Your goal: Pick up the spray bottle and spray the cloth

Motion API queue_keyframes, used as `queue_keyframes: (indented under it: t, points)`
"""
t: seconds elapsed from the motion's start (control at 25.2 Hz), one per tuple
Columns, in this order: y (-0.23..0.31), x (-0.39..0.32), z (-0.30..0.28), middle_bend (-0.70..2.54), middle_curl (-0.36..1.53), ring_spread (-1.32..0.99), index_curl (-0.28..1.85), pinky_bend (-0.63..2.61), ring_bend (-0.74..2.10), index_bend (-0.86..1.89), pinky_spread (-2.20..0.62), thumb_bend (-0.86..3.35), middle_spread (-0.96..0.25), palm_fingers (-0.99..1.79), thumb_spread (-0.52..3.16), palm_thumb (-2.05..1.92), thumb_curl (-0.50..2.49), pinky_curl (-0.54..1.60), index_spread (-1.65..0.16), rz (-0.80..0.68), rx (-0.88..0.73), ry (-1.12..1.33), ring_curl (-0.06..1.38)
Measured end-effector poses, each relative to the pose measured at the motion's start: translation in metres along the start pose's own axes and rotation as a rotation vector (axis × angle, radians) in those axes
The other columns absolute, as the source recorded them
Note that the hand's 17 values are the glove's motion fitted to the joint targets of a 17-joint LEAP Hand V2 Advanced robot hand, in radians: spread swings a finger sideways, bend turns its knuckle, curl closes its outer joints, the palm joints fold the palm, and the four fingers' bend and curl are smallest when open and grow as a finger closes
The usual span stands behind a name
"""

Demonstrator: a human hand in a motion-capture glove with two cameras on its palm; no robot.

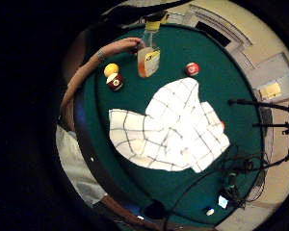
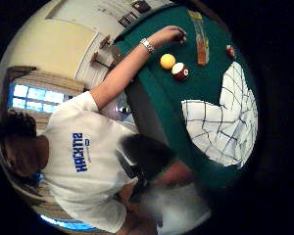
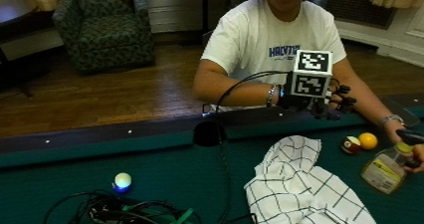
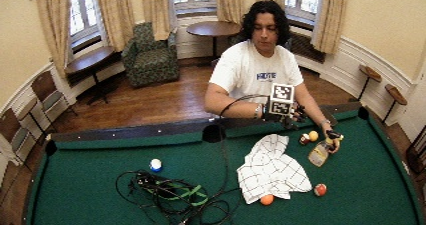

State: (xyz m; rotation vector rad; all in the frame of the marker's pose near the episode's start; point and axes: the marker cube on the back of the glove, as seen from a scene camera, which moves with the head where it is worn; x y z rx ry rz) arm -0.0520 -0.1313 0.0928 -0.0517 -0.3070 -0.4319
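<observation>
The gloved right hand [image 3: 326, 103] hovers over the bench rail, its grip unclear, while the palm views show the bare hand [image 1: 131, 45] holding the spray bottle [image 1: 148, 57] beyond the cloth [image 1: 171, 127].

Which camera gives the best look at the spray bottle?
The little finger side palm view: the spray bottle shows whole, yellow cap to label, tilted on the green felt with the bare hand at it. The thumb side palm view shows it thin and far. The outside view crops it at the edge; the wide view shows it small.
</observation>
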Motion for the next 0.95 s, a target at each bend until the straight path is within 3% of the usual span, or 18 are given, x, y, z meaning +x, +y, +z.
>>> queue_keyframes:
  t: [0.59, 0.95]
  points:
    - [0.02, -0.055, -0.033, 0.19, 0.35, -0.1, 0.26, 0.37, 0.35, 0.13, 0.25, -0.03, -0.12, 0.29, 0.96, 0.24, 0.36, 0.36, -0.45, -0.142, -0.024, -0.003, 0.31]
    - [0.022, -0.06, -0.034, 0.19, 0.34, -0.1, 0.25, 0.37, 0.35, 0.13, 0.25, -0.03, -0.12, 0.29, 0.97, 0.24, 0.34, 0.36, -0.46, -0.145, -0.033, 0.026, 0.31]
